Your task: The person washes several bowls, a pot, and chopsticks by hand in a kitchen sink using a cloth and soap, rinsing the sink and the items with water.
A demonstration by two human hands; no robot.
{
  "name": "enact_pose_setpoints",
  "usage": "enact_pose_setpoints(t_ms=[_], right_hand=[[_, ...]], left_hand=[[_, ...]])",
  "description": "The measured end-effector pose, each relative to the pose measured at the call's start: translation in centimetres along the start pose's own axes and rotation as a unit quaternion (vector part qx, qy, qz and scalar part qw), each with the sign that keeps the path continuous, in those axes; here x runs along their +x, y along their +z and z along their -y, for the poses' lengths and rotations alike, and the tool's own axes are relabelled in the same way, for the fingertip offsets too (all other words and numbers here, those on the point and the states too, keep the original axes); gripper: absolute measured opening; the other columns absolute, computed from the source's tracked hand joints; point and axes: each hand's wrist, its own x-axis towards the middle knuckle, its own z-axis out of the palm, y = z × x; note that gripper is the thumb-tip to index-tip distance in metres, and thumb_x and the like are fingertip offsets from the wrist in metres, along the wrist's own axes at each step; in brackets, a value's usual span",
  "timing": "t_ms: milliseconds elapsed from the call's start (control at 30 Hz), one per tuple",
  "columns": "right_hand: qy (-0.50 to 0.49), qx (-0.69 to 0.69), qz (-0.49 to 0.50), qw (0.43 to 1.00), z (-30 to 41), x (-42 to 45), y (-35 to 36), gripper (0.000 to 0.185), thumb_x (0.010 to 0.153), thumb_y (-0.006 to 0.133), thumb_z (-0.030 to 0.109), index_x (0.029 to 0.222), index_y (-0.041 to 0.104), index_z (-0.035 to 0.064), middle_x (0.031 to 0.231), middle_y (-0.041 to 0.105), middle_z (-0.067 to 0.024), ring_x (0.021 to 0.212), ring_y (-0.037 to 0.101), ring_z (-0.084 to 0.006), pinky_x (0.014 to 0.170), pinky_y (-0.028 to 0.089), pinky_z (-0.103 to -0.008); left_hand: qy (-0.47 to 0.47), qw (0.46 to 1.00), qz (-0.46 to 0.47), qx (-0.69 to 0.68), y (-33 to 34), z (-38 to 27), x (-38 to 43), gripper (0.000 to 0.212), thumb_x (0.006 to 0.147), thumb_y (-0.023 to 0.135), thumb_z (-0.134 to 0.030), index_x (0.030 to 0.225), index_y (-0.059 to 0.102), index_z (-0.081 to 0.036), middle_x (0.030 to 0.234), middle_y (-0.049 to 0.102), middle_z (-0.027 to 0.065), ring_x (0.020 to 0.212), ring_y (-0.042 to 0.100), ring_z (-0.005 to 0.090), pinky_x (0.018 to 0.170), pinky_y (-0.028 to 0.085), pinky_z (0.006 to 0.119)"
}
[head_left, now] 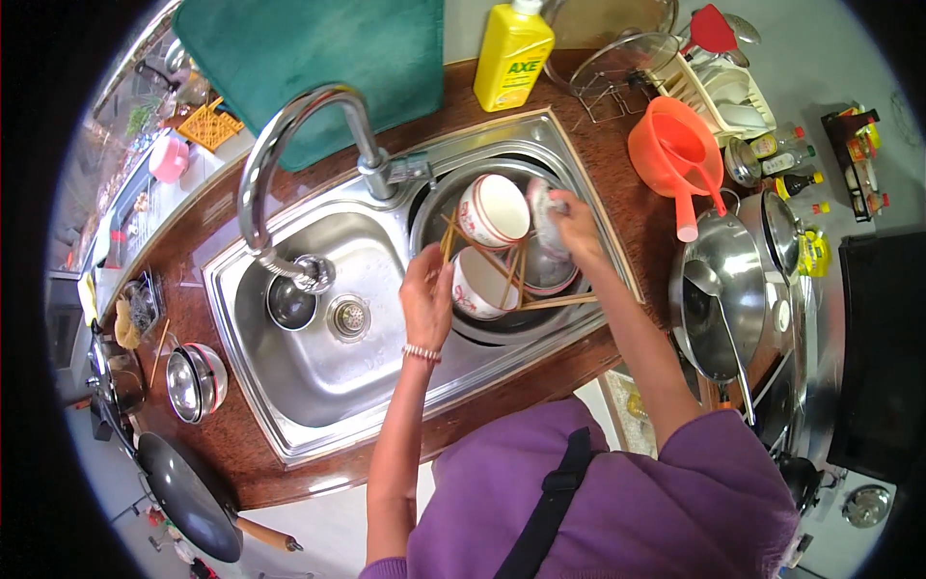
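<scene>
A large round metal basin (434,199) sits in the right bowl of a stainless steel sink (260,376). In it are patterned bowls, one white bowl (500,206) tilted above another white bowl (481,286), with several wooden chopsticks (553,304) lying across. My left hand (428,297) is at the basin's left edge, its fingers around the ends of some chopsticks. My right hand (575,224) grips a pale cloth (546,217) at the basin's right side, over a reddish-rimmed bowl (553,271).
A chrome faucet (271,145) arches over the left sink bowl, where a small metal bowl (291,307) lies. Stacked metal bowls (194,383) and a wok (188,499) stand left. Behind is a yellow detergent bottle (512,61); right, an orange dipper (669,145) and a metal wok (723,289).
</scene>
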Motion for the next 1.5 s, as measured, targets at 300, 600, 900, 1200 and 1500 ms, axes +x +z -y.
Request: enact_pose_setpoints(t_ms=[300, 600, 900, 1200, 1500], right_hand=[[0.078, -0.229, 0.208, 0.948, 0.5, 3.4, 4.1, 0.059, 0.074, 0.061, 0.031, 0.121, 0.036, 0.0050, 0.115, 0.045, -0.0227, 0.108, 0.045, -0.0352, 0.090, 0.038, -0.0393], [0.114, -0.198, 0.264, 0.937, -1.9, 4.6, 3.6, 0.073, 0.074, 0.044, 0.061, 0.121, 0.043, 0.0047, 0.114, 0.049, -0.0241, 0.107, 0.047, -0.0351, 0.091, 0.036, -0.0392], [0.124, -0.223, 0.094, 0.962, -1.8, 3.4, 5.0, 0.063, 0.074, 0.045, 0.063, 0.088, 0.065, 0.0049, 0.093, 0.061, -0.0195, 0.091, 0.058, -0.0329, 0.078, 0.045, -0.0418], [0.087, 0.003, 0.250, 0.964, -4.2, 4.7, 1.2, 0.073, 0.067, 0.067, 0.042, 0.117, 0.042, -0.0054, 0.117, 0.048, -0.0203, 0.108, 0.047, -0.0288, 0.087, 0.038, -0.0323], [0.104, -0.048, 0.110, 0.987, -1.1, 1.3, -0.1, 0.038, 0.061, 0.063, 0.016, 0.097, 0.055, 0.0059, 0.103, 0.055, -0.0195, 0.096, 0.052, -0.0355, 0.082, 0.041, -0.0374]], left_hand=[[0.001, 0.960, -0.007, 0.280, 9.5, 4.2, 6.4, 0.072, 0.074, 0.062, -0.033, 0.123, 0.028, 0.007, 0.111, 0.038, 0.0312, 0.099, 0.041, 0.0440, 0.086, 0.035, 0.045], [0.027, 0.944, -0.042, 0.327, 13.3, 3.4, 5.5, 0.072, 0.068, 0.058, -0.013, 0.130, 0.023, -0.004, 0.112, 0.040, 0.0247, 0.103, 0.037, 0.0413, 0.089, 0.033, 0.044], [0.082, 0.900, 0.001, 0.428, 13.4, 1.7, 7.4, 0.063, 0.068, 0.052, 0.000, 0.126, 0.034, -0.016, 0.119, 0.042, 0.0150, 0.099, 0.042, 0.0401, 0.079, 0.044, 0.043], [0.088, 0.871, 0.028, 0.483, 10.5, 2.8, 8.4, 0.062, 0.071, 0.046, 0.004, 0.129, 0.027, -0.008, 0.115, 0.048, 0.0101, 0.094, 0.046, 0.0372, 0.069, 0.049, 0.040], [0.173, 0.785, 0.038, 0.593, 10.8, 1.9, 9.8, 0.046, 0.077, 0.047, -0.004, 0.121, 0.035, -0.005, 0.102, 0.042, 0.0122, 0.083, 0.050, 0.0308, 0.054, 0.052, 0.032]])
